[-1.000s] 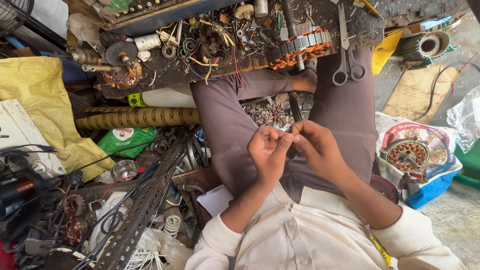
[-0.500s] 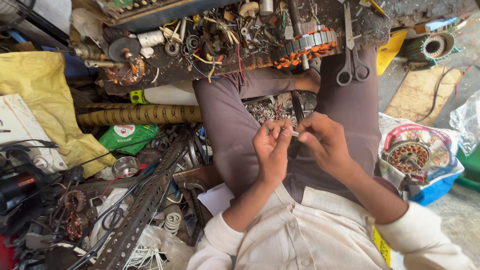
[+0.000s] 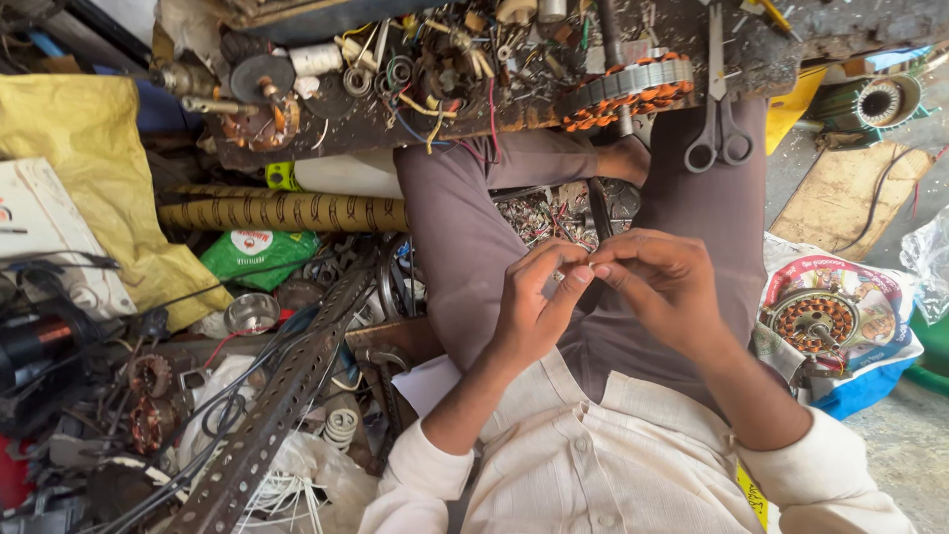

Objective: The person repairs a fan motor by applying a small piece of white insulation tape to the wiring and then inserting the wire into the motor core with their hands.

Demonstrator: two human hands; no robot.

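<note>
Tiny pale piece (image 3: 591,265) pinched between both my hands over my lap: left hand (image 3: 534,302) and right hand (image 3: 660,282), fingertips closed on it (too small to identify). Looks mid-twist; next needs a steady grip. Scissors (image 3: 719,133) and stator (image 3: 633,87) on the cluttered bench (image 3: 791,44) ahead, wound motor (image 3: 813,321) right; nothing blocks.

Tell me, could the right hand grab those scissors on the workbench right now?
Probably yes, but not at once. The scissors lie uncovered at the workbench edge, straight ahead of the right hand, with only the lap between. But its fingertips meet the left hand on something tiny.
</note>
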